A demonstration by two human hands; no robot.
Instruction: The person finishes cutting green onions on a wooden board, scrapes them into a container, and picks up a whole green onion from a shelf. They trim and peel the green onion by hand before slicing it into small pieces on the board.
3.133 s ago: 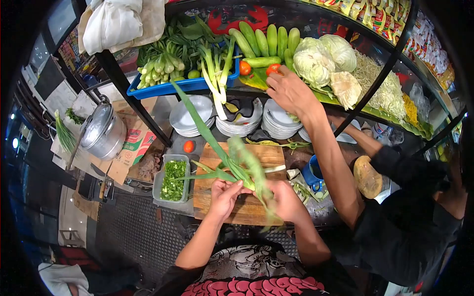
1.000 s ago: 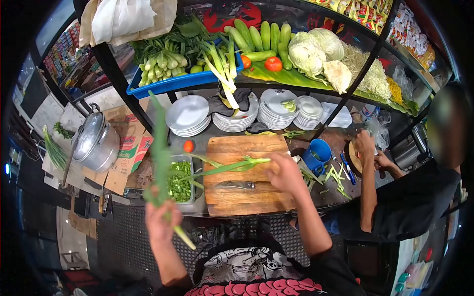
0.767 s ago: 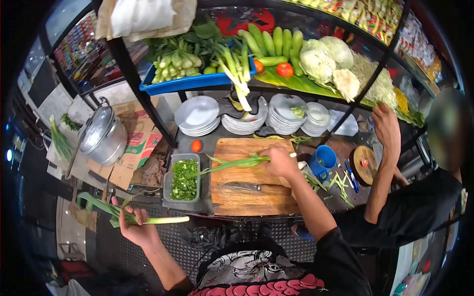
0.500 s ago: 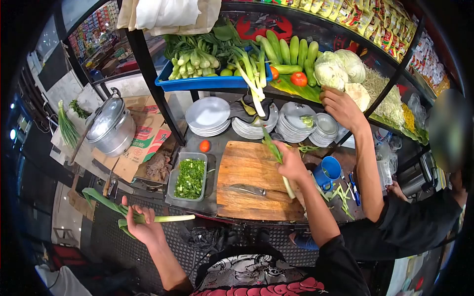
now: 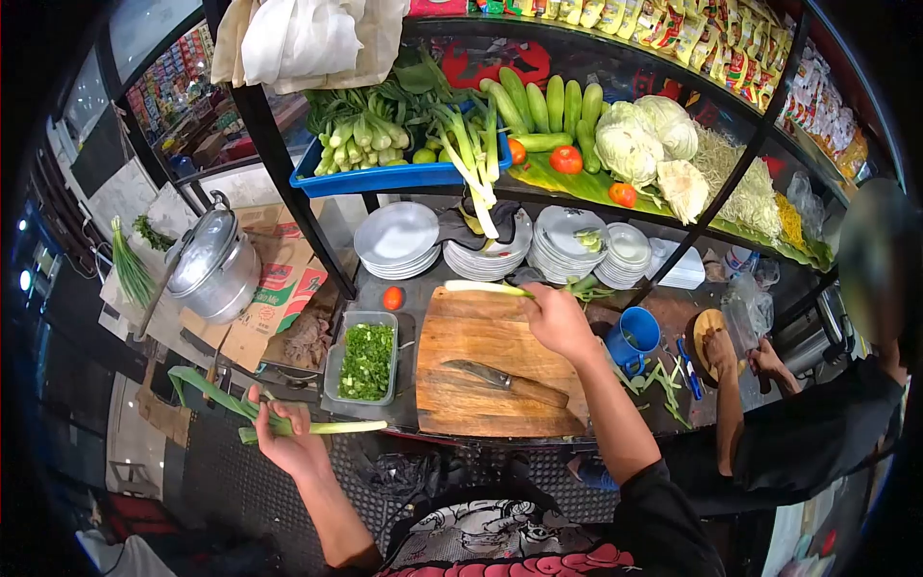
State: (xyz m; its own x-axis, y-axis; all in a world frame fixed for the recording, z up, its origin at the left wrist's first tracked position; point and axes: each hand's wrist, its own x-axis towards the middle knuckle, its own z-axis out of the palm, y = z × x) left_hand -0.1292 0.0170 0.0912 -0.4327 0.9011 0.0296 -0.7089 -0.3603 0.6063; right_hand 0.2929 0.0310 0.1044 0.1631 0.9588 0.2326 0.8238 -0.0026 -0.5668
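My left hand (image 5: 288, 433) is low at the left, off the counter, fingers curled round a green onion stalk (image 5: 341, 427) whose leaves point left. Above the back part of the wooden cutting board (image 5: 471, 332), my right hand (image 5: 560, 322) grips a second stalk (image 5: 486, 288), its white end to the left. On the board lies a knife (image 5: 505, 379) with its blade to the left. A clear container (image 5: 365, 358) of chopped greens stands left of the board, with a tomato (image 5: 392, 298) behind it.
Stacked plates (image 5: 396, 236) line the counter's back. A blue mug (image 5: 635, 338), trimmings and a blue-handled tool (image 5: 690, 370) lie right. A co-worker's hands (image 5: 719, 354) are at a round board (image 5: 710, 322). A shelf holds a blue tray (image 5: 404, 179). A pot (image 5: 213, 262) stands left.
My right hand has turned its stalk from pointing down to lying sideways over the board. The co-worker's arm has drawn back from the cabbages to the round board, and a tomato now shows there.
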